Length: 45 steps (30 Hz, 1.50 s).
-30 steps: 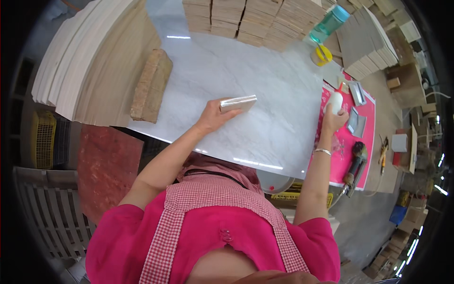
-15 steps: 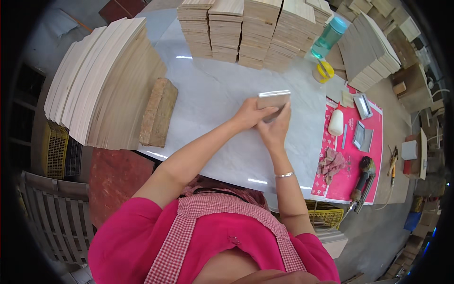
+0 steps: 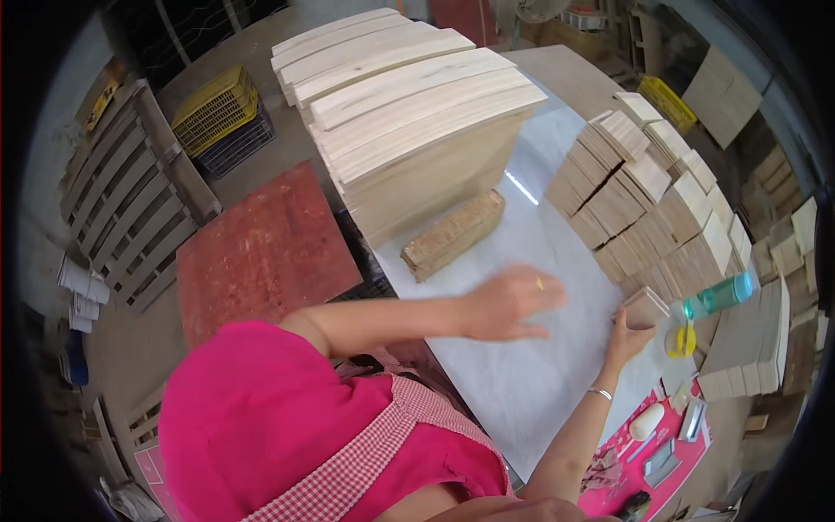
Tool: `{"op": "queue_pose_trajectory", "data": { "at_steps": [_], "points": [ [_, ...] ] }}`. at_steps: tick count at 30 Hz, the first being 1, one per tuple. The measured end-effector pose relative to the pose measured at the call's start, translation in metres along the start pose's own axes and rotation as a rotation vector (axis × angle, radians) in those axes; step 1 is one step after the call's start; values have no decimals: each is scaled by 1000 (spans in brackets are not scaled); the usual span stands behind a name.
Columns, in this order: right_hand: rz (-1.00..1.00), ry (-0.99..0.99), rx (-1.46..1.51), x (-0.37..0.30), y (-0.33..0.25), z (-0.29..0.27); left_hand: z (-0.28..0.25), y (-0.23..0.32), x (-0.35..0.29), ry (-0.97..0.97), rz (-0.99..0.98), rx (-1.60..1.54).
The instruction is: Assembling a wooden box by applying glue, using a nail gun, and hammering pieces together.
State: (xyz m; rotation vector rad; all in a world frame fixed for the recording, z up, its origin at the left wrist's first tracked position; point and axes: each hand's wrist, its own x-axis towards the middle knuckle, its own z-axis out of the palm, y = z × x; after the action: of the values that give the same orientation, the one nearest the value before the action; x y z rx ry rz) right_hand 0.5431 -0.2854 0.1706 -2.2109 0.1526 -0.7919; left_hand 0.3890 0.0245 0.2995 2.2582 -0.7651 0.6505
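Note:
My left hand (image 3: 515, 303) is over the near side of the pale marbled tabletop (image 3: 531, 391), blurred by motion, its fingers apart and nothing in them. My right hand (image 3: 628, 337) grips a small bundle of thin wooden boards (image 3: 645, 308) at the right side of the table. That bundle is at the near end of the rows of stacked small boards (image 3: 639, 187), close to the teal bottle (image 3: 718, 296). A rough brick (image 3: 454, 235) lies beyond my left hand, against a large stack of long pale boards (image 3: 426, 104).
A yellow tub (image 3: 681, 340) stands below the bottle. On a pink sheet (image 3: 677, 480) lie a white squeeze bottle (image 3: 646, 423), metal pieces and a rag. To the left are a red board (image 3: 261, 248), crates (image 3: 217, 113) and a slatted pallet (image 3: 139, 200).
My view has swung left. My hands, together on the small boards before, are now apart: the right has carried them to the stacks, while the left has let go and moved left.

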Motion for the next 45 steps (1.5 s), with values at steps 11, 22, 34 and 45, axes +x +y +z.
{"op": "queue_pose_trajectory", "data": {
  "at_steps": [11,22,34,45],
  "points": [
    [-73,91,3,-49,-33,-49,-254,-65,65,-402,-540,947],
    [-13,82,116,-118,-55,-127,-330,-54,97,-169,-405,448],
    [44,36,266,-180,-75,-146,-198,-23,109,-145,-268,74],
    [71,-204,309,-225,-84,-144,-51,-73,19,-795,-99,543]
  ]
}}
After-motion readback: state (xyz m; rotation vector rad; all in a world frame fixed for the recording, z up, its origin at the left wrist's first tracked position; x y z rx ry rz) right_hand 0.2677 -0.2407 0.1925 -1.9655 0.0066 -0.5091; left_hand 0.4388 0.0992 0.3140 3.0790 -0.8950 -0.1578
